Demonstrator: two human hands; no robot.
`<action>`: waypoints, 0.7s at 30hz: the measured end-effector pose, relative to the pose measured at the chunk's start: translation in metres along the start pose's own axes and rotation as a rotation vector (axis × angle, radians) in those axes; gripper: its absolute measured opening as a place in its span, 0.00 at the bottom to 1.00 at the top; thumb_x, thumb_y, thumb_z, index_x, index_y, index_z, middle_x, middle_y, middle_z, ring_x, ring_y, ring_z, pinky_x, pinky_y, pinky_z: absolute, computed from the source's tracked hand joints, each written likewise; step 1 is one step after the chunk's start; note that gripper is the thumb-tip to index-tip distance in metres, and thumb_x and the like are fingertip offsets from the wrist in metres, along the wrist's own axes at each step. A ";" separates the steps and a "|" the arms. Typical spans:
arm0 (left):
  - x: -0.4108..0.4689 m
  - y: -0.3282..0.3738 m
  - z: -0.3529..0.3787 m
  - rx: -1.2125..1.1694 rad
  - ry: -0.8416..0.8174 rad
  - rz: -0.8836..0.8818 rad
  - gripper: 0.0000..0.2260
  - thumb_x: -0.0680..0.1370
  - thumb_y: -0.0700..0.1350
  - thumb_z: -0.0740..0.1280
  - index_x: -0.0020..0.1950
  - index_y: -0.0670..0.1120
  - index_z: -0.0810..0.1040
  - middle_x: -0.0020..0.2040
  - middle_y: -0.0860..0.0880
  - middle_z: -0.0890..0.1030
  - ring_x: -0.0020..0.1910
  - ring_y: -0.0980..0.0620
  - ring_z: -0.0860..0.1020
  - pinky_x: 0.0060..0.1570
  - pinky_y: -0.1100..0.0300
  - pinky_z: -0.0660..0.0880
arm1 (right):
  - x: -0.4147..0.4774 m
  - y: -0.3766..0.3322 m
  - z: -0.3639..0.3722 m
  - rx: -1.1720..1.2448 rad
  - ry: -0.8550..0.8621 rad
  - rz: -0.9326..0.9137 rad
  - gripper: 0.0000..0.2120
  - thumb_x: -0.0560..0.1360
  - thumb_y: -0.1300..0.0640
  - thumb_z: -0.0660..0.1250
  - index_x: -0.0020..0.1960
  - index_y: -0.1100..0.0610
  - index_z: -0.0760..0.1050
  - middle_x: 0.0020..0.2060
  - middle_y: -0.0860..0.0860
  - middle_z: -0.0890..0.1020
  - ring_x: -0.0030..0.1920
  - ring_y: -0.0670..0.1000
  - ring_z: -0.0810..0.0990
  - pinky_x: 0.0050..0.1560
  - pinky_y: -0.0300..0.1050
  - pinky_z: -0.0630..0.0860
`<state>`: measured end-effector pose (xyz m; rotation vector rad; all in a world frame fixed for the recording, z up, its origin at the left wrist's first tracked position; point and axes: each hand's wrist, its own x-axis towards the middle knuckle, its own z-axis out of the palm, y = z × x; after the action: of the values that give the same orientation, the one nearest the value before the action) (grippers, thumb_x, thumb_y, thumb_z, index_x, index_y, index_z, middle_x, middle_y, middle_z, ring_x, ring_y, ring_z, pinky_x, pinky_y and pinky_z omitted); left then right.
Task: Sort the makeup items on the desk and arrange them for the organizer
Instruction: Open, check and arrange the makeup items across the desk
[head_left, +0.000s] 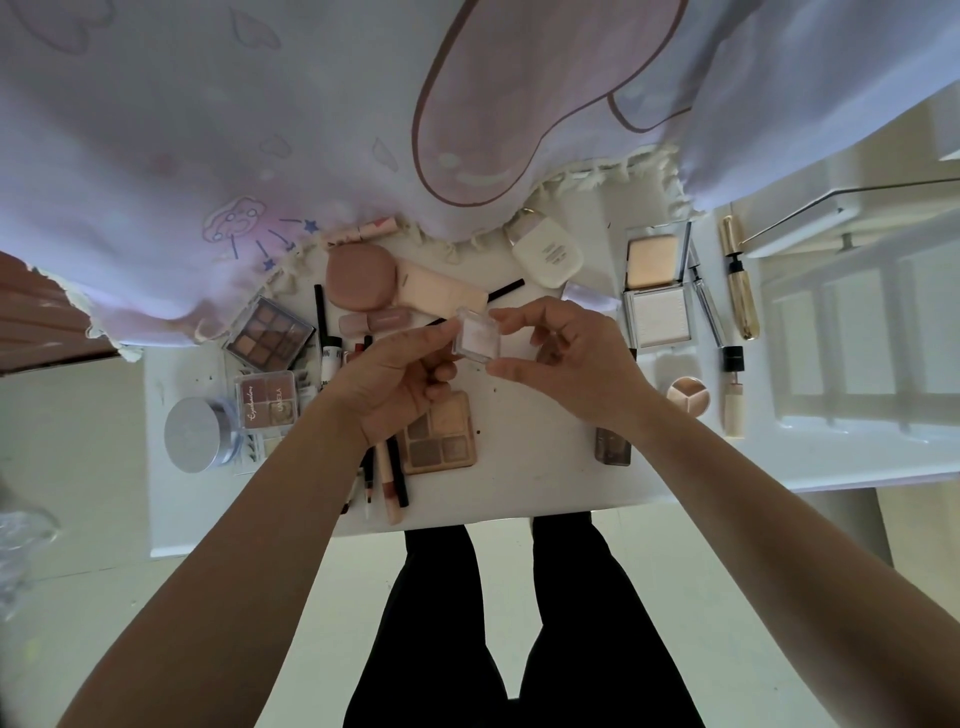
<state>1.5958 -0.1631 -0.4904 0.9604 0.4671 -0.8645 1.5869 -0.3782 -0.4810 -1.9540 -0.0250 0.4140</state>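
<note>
**While one compact is held up, most of the desk lies unsorted**

A small clear compact (478, 335) is pinched by its edges between the left hand (400, 374) and the right hand (576, 358), fingers curled round it, above the middle of the desk (519, 467). Just beneath, a beige palette (441, 431) and pencils (387, 478) are jumbled together. Brown palettes (270, 332) and a silver jar (195, 434) are crowded to the left. To the right, square powders (658, 319) and tubes (740, 280) are laid in rows beside what is taken for the organizer (852, 338). Sorting is judged well under half done.
</note>
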 end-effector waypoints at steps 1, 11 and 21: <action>0.000 -0.001 -0.001 -0.015 -0.016 -0.015 0.13 0.71 0.50 0.78 0.51 0.46 0.84 0.40 0.51 0.80 0.34 0.56 0.70 0.30 0.66 0.65 | 0.000 0.000 0.000 0.001 -0.008 -0.011 0.15 0.67 0.49 0.80 0.48 0.41 0.77 0.55 0.34 0.82 0.39 0.42 0.73 0.42 0.36 0.73; 0.002 -0.012 -0.003 -0.109 -0.091 -0.007 0.25 0.62 0.54 0.83 0.54 0.46 0.81 0.42 0.50 0.81 0.34 0.56 0.71 0.33 0.64 0.64 | -0.003 -0.008 0.001 -0.044 -0.011 -0.052 0.18 0.66 0.47 0.80 0.40 0.41 0.69 0.54 0.30 0.81 0.38 0.41 0.75 0.41 0.34 0.69; 0.004 -0.017 -0.005 -0.117 -0.111 -0.004 0.17 0.63 0.52 0.83 0.45 0.46 0.85 0.41 0.50 0.76 0.32 0.57 0.69 0.34 0.64 0.63 | 0.005 -0.016 -0.002 -0.056 -0.064 -0.120 0.19 0.65 0.48 0.81 0.43 0.43 0.69 0.52 0.34 0.84 0.46 0.48 0.77 0.44 0.38 0.71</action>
<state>1.5846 -0.1655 -0.5045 0.8004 0.4192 -0.8799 1.5946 -0.3724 -0.4676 -1.9818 -0.1961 0.4003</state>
